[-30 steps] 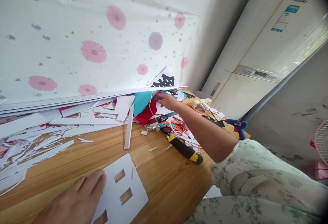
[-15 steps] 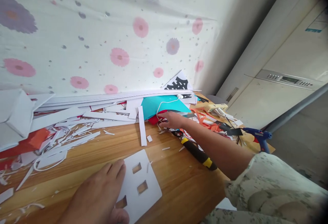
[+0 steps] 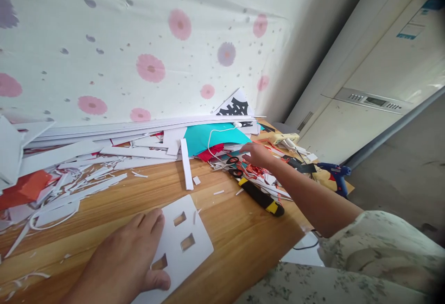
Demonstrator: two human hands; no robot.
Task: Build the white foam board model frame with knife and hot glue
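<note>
My left hand (image 3: 128, 253) lies flat on a white foam board piece (image 3: 194, 260) at the front, fingers together and thumb apart. Several rectangular holes are cut through the board, and a thin sliver rests by its upper edge. My right hand (image 3: 260, 155) reaches over a heap of paper scraps (image 3: 255, 174), its fingers slightly curled and apart with nothing visible in them. Just left of it are the black handle loops of scissors (image 3: 236, 173). A yellow and black utility knife (image 3: 262, 197) lies below that hand. Beyond its fingertips are turquoise paper (image 3: 215, 137) and a white cord (image 3: 209, 139).
White offcuts (image 3: 86, 186) and an orange-red piece (image 3: 26, 188) cover the table's left side. Long white sheets (image 3: 139, 125) lean along the flowered curtain (image 3: 198, 63). At the right are a power strip (image 3: 284, 138) and a blue glue gun (image 3: 335, 174).
My right hand has moved right, off the red paper and cord, uncovering the scissors handles. My left hand stays on the board. The whole view has shifted slightly.
</note>
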